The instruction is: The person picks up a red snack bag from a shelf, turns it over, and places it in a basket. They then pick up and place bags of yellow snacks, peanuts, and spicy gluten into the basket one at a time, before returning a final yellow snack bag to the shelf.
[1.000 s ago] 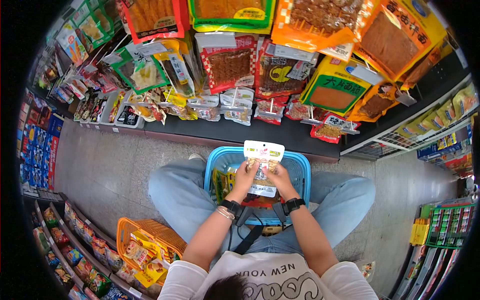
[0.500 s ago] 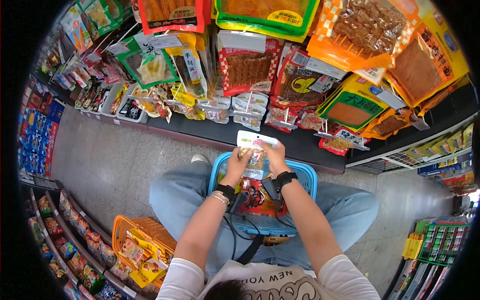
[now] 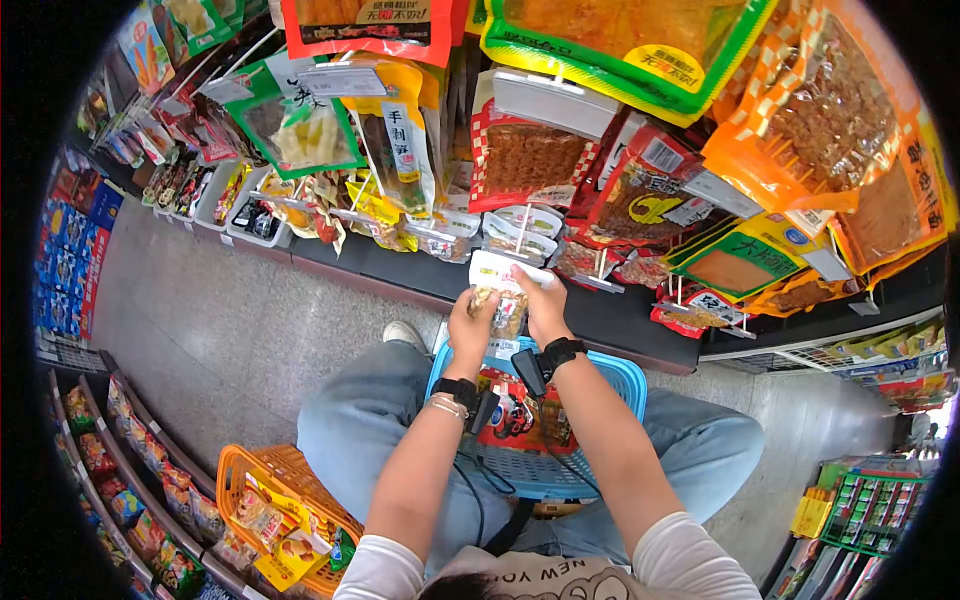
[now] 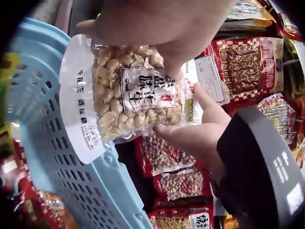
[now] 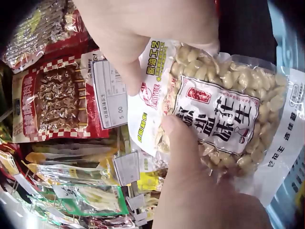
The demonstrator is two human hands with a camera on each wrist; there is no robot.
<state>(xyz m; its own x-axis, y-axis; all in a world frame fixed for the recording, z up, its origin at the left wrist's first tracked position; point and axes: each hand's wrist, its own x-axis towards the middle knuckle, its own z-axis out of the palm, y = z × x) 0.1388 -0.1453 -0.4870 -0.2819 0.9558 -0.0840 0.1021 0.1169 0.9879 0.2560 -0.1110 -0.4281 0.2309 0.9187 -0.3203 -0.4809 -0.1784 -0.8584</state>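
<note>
A peanut packet was gripped by the fingers of the left hand and right hand, best placed clear of its label.

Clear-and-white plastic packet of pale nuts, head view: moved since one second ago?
Yes, forward: the clear-and-white plastic packet now reaches farther over the front edge of the long black bottom shelf than it did then.
</note>
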